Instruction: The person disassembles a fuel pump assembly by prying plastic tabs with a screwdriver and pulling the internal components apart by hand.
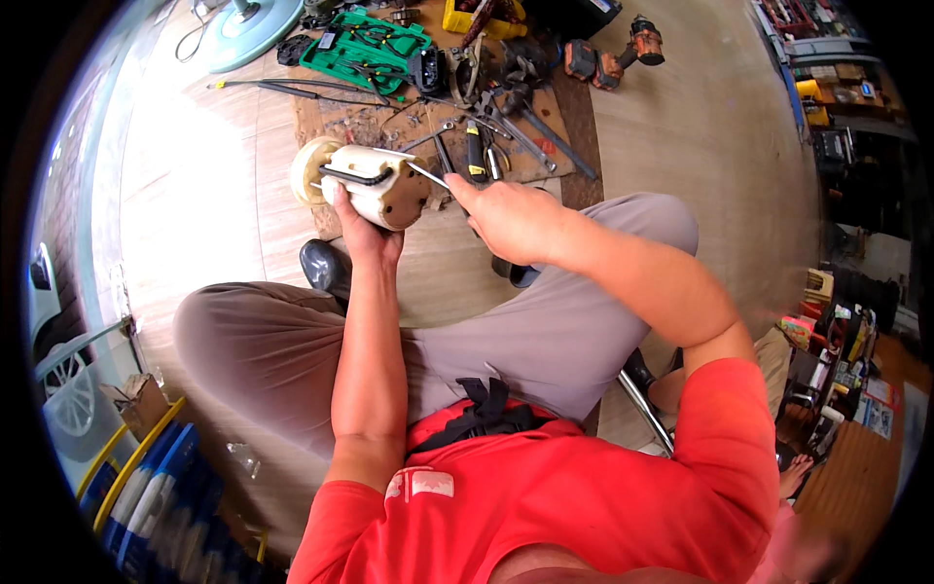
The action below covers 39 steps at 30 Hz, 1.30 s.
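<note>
Slip risk: thin metal tool (428, 177) on cream housing (375, 202).
Left hand (372, 234) grips housing, held above the floor (443, 287); right hand (511, 222) wraps the tool, contact unclear. Off-axis push could skid the tip or crack plastic.

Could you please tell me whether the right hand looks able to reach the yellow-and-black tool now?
Probably yes: the yellow-and-black tool lies uncovered just beyond the right hand, though it grips a thin metal tool that may need setting down.
</note>
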Each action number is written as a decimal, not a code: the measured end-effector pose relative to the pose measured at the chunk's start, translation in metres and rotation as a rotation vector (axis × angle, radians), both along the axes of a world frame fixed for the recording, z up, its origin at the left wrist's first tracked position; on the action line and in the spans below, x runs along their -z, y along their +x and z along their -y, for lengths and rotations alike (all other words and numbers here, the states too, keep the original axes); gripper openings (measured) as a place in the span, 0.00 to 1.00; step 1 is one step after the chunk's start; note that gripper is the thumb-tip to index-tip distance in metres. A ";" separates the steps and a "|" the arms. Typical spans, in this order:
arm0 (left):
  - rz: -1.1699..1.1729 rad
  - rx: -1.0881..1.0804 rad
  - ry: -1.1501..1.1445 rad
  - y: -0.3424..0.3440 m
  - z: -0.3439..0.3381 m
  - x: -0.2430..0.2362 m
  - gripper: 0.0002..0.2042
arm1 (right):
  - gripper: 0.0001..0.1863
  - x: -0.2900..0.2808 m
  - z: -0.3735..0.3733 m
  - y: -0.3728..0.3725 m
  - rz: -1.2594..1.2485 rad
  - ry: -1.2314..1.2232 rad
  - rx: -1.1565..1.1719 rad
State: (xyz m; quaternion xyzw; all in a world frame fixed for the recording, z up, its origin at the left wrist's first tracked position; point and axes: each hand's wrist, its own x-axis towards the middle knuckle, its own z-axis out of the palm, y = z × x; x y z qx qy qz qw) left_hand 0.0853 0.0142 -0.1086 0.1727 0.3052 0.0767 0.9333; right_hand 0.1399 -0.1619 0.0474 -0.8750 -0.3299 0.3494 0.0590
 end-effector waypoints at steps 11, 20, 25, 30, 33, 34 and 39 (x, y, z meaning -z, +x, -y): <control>0.003 0.003 -0.169 0.007 0.005 -0.027 0.29 | 0.31 -0.023 -0.001 -0.006 -0.043 0.279 0.172; -0.054 -0.034 -0.180 0.006 0.008 -0.041 0.22 | 0.28 -0.014 0.006 -0.003 0.028 0.323 0.059; -0.015 -0.012 -0.174 0.006 0.010 -0.041 0.24 | 0.28 -0.013 0.006 -0.001 0.077 0.290 0.043; -0.010 0.022 -0.149 0.005 0.007 -0.029 0.31 | 0.27 -0.011 0.009 0.002 0.179 0.200 -0.017; -0.023 0.022 -0.137 0.005 0.006 -0.027 0.32 | 0.27 -0.011 0.012 0.005 0.227 0.153 -0.046; -0.023 0.018 -0.138 0.006 0.006 -0.027 0.31 | 0.27 -0.012 0.011 0.005 0.237 0.126 -0.049; -0.056 0.068 -0.167 0.004 0.007 -0.019 0.32 | 0.27 -0.008 0.016 0.007 0.277 0.089 -0.075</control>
